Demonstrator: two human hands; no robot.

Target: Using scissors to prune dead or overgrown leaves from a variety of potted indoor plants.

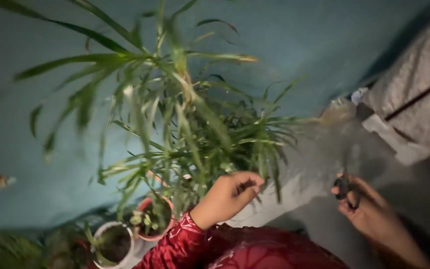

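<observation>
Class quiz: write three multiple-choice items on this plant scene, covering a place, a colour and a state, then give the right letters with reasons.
1. Where is the dark-handled pair of scissors?
A left hand
B right hand
C in a pot

2. What colour is the sleeve?
A red patterned
B plain blue
C yellow

3. How is the left hand?
A flat on the floor
B raised, fingers curled among the long green leaves
C in soil

Key:
1 B, the right hand has its grip on them.
2 A, red cloth.
3 B, fingers bent at the leaves.

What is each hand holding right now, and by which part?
The right hand holds dark scissors by the handle loops. The left hand reaches into the leafy plant; whether it grips a leaf cannot be told.
</observation>
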